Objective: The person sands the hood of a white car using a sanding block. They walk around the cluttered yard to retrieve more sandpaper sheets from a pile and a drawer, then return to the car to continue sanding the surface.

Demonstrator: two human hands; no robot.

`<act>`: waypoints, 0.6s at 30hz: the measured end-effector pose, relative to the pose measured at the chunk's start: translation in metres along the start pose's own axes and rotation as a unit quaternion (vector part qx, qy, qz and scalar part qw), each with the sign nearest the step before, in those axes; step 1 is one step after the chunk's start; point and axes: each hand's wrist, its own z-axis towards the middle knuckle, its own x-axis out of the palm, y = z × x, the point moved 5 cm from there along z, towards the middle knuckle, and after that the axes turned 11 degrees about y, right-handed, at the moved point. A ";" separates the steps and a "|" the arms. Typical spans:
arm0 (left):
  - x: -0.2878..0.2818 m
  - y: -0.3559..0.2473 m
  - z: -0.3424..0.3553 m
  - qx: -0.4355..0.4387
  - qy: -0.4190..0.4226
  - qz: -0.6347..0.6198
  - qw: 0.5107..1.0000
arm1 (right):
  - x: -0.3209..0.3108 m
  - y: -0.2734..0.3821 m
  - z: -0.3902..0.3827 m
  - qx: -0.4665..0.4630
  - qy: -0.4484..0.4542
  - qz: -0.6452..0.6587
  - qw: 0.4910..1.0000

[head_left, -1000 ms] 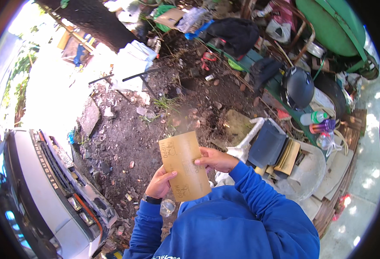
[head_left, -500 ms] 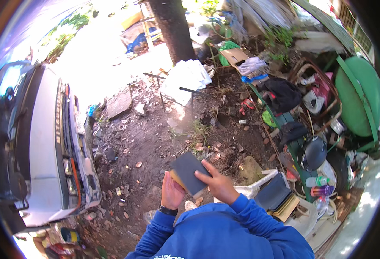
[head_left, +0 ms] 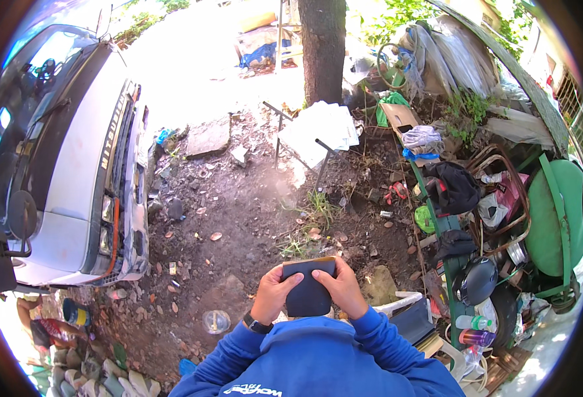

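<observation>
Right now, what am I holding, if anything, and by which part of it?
A dark sheet, gripped along its left side by your left hand and along its right side by your right hand.

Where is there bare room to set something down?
Mostly bare soil, dotted with leaves, lies beyond the dark sheet, between van and grass. The slab left of the white sheets looks bare. It's crowded around the green bench: helmet, bottles.

Tree trunk [head_left: 323, 56] (white vehicle [head_left: 74, 192] at left)
</observation>
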 end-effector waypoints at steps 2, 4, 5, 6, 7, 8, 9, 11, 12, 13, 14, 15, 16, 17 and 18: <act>-0.002 -0.006 -0.002 -0.010 0.005 0.000 1.000 | 0.001 0.005 -0.002 -0.007 -0.010 -0.014 1.000; -0.006 -0.011 -0.005 -0.026 0.004 -0.007 1.000 | 0.003 0.007 -0.004 -0.015 -0.015 -0.006 1.000; -0.006 -0.014 -0.006 -0.030 0.002 0.004 1.000 | 0.004 0.006 -0.005 -0.014 -0.016 -0.003 1.000; -0.006 -0.016 -0.008 -0.033 0.001 0.015 0.999 | 0.005 0.005 -0.006 -0.014 -0.018 0.001 1.000; -0.007 -0.018 -0.009 -0.036 0.000 0.026 0.999 | 0.006 0.006 -0.007 -0.014 -0.020 0.004 1.000; -0.009 -0.016 -0.010 -0.033 -0.002 0.017 0.999 | 0.008 0.007 -0.008 -0.012 -0.022 0.001 1.000; -0.012 -0.012 -0.010 -0.031 -0.004 0.009 0.999 | 0.009 0.009 -0.009 -0.009 -0.024 -0.002 1.000; -0.013 -0.010 -0.010 -0.032 -0.006 -0.002 0.999 | 0.011 0.012 -0.011 -0.007 -0.029 -0.009 0.999; -0.013 -0.010 -0.010 -0.035 -0.007 -0.006 0.999 | 0.011 0.014 -0.012 -0.007 -0.032 -0.014 0.999; -0.012 -0.010 -0.010 -0.037 -0.009 -0.009 0.999 | 0.012 0.015 -0.013 -0.007 -0.034 -0.018 0.999; -0.012 -0.011 -0.011 -0.044 -0.016 -0.007 0.999 | 0.011 0.015 -0.014 -0.006 -0.036 -0.025 0.999; -0.011 -0.011 -0.012 -0.052 -0.023 -0.004 0.998 | 0.011 0.014 -0.015 -0.005 -0.038 -0.032 0.999; -0.011 -0.012 -0.013 -0.058 -0.030 -0.002 0.998 | 0.011 0.014 -0.016 -0.004 -0.040 -0.040 0.998; -0.013 -0.012 -0.013 -0.051 -0.027 0.005 0.998 | 0.012 0.014 -0.017 -0.002 -0.041 -0.037 0.998; -0.015 -0.009 -0.013 -0.044 -0.025 0.012 0.999 | 0.014 0.014 -0.017 -0.001 -0.042 -0.034 0.999</act>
